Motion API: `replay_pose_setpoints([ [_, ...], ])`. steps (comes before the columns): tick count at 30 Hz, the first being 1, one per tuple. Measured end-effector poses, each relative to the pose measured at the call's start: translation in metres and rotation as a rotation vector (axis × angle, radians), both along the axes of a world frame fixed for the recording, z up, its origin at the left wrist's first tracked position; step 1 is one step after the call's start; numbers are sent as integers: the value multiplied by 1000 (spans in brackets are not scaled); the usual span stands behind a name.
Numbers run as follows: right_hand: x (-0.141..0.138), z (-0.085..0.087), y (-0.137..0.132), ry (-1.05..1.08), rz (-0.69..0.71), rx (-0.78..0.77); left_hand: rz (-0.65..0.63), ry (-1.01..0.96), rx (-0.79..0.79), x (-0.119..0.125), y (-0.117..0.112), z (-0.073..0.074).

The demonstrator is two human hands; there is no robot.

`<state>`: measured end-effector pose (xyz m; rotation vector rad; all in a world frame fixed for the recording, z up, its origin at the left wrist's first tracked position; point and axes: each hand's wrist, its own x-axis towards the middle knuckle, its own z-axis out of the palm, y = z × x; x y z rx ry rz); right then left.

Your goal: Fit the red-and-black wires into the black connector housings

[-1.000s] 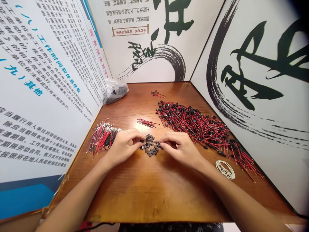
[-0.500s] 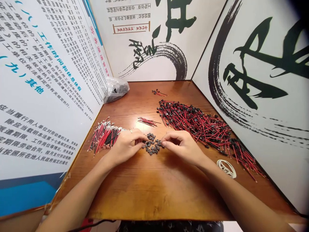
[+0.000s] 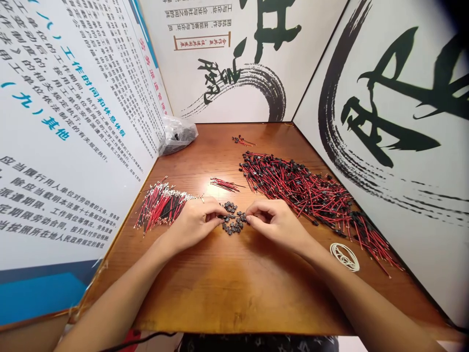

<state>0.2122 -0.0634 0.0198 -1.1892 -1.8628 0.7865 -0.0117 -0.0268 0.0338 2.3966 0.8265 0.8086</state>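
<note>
1. Small black connectors (image 3: 231, 224) lie heaped mid-table, between the person's hands.
2. Left hand (image 3: 194, 225) pinches a thin wire (image 3: 227, 216), fingertips together.
3. Right hand (image 3: 276, 226) has fingertips together at the heap's edge, grip unclear.
4. Red-and-black wired connectors (image 3: 296, 190) sprawl beyond on the wooden table (image 3: 234, 288).

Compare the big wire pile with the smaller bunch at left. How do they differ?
The right pile is larger and more spread out than the compact left bunch. The pile's wires carry black connectors; the bunch's end in silvery tips. Both are red and black wires.
</note>
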Motion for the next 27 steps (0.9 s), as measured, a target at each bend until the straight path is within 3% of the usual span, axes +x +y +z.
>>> replay_pose_setpoints([
  [6, -4, -4, 0, 17, 40, 9, -32, 29, 13, 4, -5, -4],
  [11, -13, -13, -2, 43, 57, -47, -11, 34, -84, 9, -11, -6],
  [20, -20, -14, -5, 207, -14, -131, 68, -170, -332, 10, -11, -3],
  [27, -24, -11, -8, 317, -45, -182, 47, -322, -331, 15, -14, -15],
])
